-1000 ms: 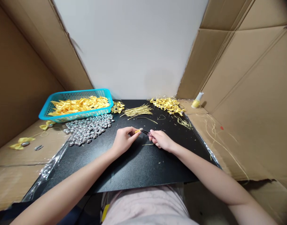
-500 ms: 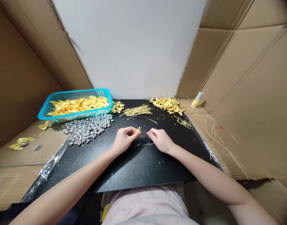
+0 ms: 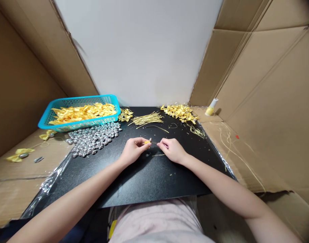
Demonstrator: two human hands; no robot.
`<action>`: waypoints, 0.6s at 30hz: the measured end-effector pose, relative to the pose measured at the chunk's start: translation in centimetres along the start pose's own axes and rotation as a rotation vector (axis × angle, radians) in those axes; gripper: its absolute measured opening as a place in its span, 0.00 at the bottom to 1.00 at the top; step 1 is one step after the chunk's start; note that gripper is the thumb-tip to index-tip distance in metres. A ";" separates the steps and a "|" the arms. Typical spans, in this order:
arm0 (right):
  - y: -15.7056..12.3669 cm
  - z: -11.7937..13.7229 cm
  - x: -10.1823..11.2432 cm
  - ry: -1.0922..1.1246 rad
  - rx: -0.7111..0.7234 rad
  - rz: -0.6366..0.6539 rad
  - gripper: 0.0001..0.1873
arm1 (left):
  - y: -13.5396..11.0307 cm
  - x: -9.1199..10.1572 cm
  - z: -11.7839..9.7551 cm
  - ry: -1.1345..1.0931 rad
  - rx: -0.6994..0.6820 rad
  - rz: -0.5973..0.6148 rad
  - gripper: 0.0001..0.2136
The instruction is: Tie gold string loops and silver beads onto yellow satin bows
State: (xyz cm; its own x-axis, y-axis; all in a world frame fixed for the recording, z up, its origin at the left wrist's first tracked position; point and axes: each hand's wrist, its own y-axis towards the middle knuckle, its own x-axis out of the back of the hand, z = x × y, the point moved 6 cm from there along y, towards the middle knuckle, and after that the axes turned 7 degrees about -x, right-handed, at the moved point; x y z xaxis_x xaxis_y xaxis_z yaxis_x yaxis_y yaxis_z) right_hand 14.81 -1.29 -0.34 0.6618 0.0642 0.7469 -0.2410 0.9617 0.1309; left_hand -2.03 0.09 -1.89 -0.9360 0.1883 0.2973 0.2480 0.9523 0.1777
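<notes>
In the head view, the bundle of gold ties (image 3: 148, 118) on the black board (image 3: 134, 182) serves as the landmark; nearer the person than this bundle, the left hand (image 3: 132, 151) pinches a folded yellow bow (image 3: 147, 142) between thumb and fingers, with a silver bead (image 3: 150, 139) standing up at the bow; level with it and nearer the person than the bundle's right end, the right hand (image 3: 174, 151) is curled narrow, apart from the left, thumb and forefinger together, apparently on a thin strand (image 3: 154, 143) that runs across to the bow; something dark shows inside its curled fingers, too small to tell; bow and bead are together, so this piece looks well along, though whether it is fastened cannot be told; right of the bundle lies a heap of bows (image 3: 181, 113) with silver glints among them, which I judge finished; plenty seems left, for left of the bundle the blue basket (image 3: 118, 105) holds many loose yellow bows (image 3: 86, 111), and left of it and nearer the person spread many loose silver beads (image 3: 93, 139); the bundle itself has many ties unused.
</notes>
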 end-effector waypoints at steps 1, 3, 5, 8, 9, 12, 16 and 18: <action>0.0 -0.1 -0.1 -0.011 0.002 0.001 0.18 | 0.0 0.0 0.1 0.014 0.007 0.009 0.15; 0.0 -0.3 -0.3 -0.037 -0.003 0.007 0.18 | 0.0 -0.1 0.1 0.053 0.026 0.035 0.15; 0.0 -0.4 -0.5 -0.063 -0.021 0.017 0.18 | 0.1 -0.1 0.2 0.109 0.044 0.070 0.15; 0.0 -0.4 -0.6 -0.112 -0.066 0.046 0.18 | 0.2 0.0 0.0 0.221 0.048 0.127 0.15; 0.0 -0.3 -0.6 -0.132 -0.082 0.056 0.18 | 0.2 0.0 -0.1 0.263 0.042 0.145 0.15; -0.1 0.0 -0.4 -0.186 -0.114 0.095 0.19 | 0.2 0.0 -0.3 0.354 0.017 0.172 0.14; 0.0 0.3 0.0 -0.210 -0.125 0.120 0.20 | 0.2 -0.2 -0.3 0.246 0.017 0.152 0.14; 0.0 0.3 0.1 -0.194 -0.109 0.113 0.19 | 0.3 -0.3 0.0 0.114 0.047 0.131 0.14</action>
State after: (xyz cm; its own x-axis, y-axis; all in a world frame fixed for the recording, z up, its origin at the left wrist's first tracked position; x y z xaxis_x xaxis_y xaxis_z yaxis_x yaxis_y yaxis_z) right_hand 14.64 -1.42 -0.06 0.4839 0.1304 0.8654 -0.2205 0.9751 -0.0236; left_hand -1.70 0.29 -1.95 -0.8617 0.2855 0.4194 0.3511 0.9323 0.0869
